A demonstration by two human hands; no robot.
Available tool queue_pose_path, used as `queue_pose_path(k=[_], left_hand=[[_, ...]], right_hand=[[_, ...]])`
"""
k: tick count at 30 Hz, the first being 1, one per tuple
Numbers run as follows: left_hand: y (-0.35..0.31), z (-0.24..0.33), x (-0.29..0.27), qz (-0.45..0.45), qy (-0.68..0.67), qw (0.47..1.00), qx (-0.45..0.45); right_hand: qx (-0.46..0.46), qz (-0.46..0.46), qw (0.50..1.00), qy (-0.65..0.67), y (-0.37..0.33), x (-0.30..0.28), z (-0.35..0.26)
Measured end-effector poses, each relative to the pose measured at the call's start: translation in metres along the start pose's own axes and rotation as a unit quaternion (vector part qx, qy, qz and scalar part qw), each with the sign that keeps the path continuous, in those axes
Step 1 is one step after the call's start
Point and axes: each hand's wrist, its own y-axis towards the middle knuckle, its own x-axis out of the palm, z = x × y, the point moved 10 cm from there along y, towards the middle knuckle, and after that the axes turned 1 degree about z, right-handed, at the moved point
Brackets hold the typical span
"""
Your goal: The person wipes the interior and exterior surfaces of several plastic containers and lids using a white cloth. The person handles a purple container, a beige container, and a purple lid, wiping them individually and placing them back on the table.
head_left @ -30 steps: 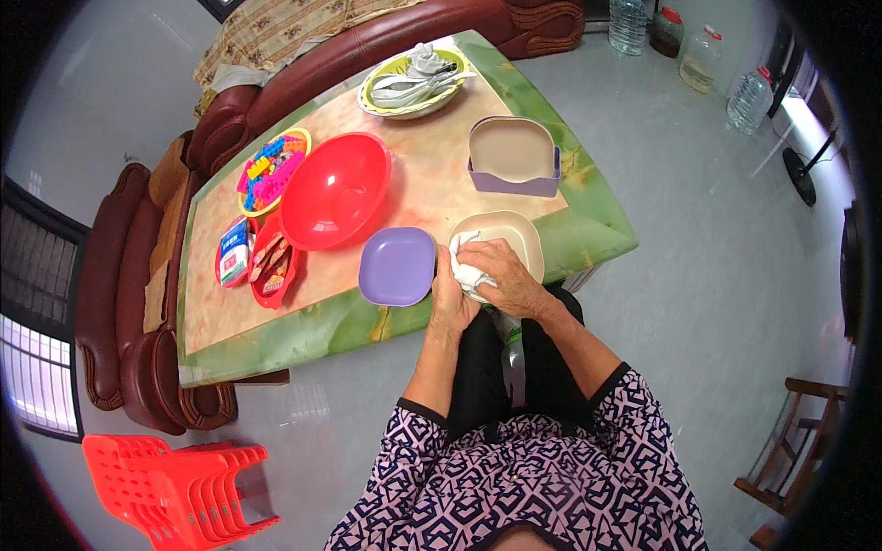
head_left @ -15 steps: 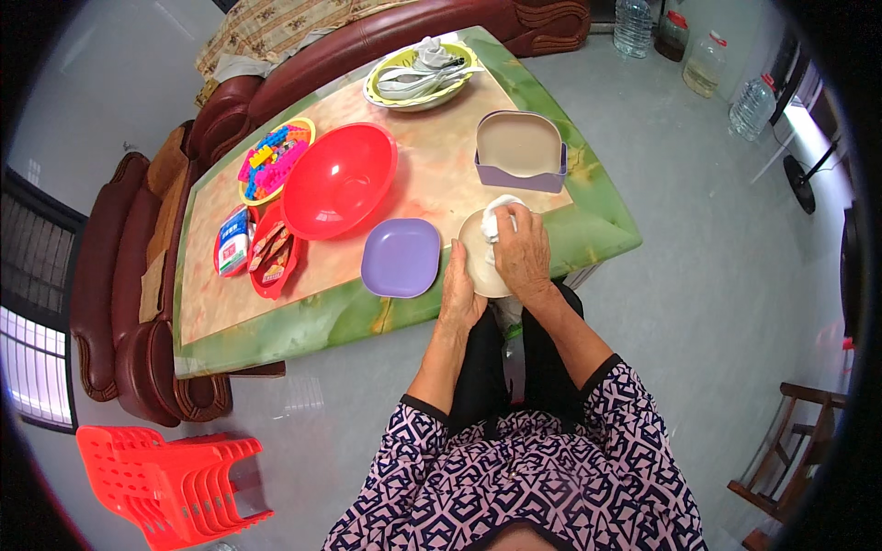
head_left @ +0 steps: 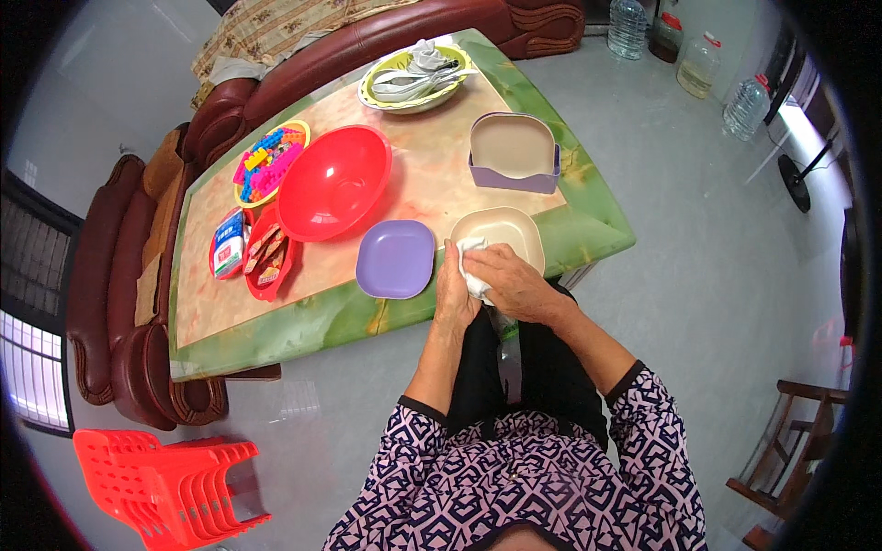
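A beige plate (head_left: pixel 503 226) with rounded corners is at the table's near edge, in front of my body. My left hand (head_left: pixel 453 292) is closed at its near left corner, thumb along the rim, its other fingers mostly hidden. My right hand (head_left: pixel 511 283) is closed on a crumpled white cloth (head_left: pixel 472 267), pressed at that same corner against the left hand. Both hands cover the plate's near part. Just left of them lies a purple plate (head_left: pixel 396 259). Beyond the beige plate, a purple holder (head_left: pixel 516 176) carries upright beige plates (head_left: pixel 513 142).
A red bowl (head_left: pixel 336 182) stands left of centre, beside a yellow-rimmed basket of toy bricks (head_left: pixel 268 165). Small packets lie in a red basket (head_left: pixel 274 266), near a tissue pack (head_left: pixel 229 244). At the back is a bowl of spoons (head_left: pixel 418 84). Stacked red stools (head_left: pixel 175 487) stand lower left.
My right hand has moved the cloth from the plate's upper middle down to its near left corner, beside the left hand. The plate shows more of its inner face.
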Motion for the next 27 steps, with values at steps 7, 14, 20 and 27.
queue_pose_path(k=[7, 14, 20, 27], left_hand=[[-0.005, 0.006, 0.012, 0.006, -0.006, 0.998, 0.065], [-0.011, 0.011, 0.01, 0.017, 0.041, 0.992, 0.116], [-0.008, 0.011, 0.014, 0.013, 0.04, 0.994, 0.1], [-0.011, 0.012, 0.029, 0.008, 0.082, 0.995, 0.06]], right_hand=[[0.114, 0.06, 0.976, -0.177, 0.015, -0.003, 0.028], [0.178, -0.026, 0.921, -0.346, -0.012, -0.02, 0.038], [0.184, -0.018, 0.92, -0.345, -0.027, -0.037, 0.022], [0.167, 0.083, 0.915, -0.357, 0.003, -0.04, 0.055]])
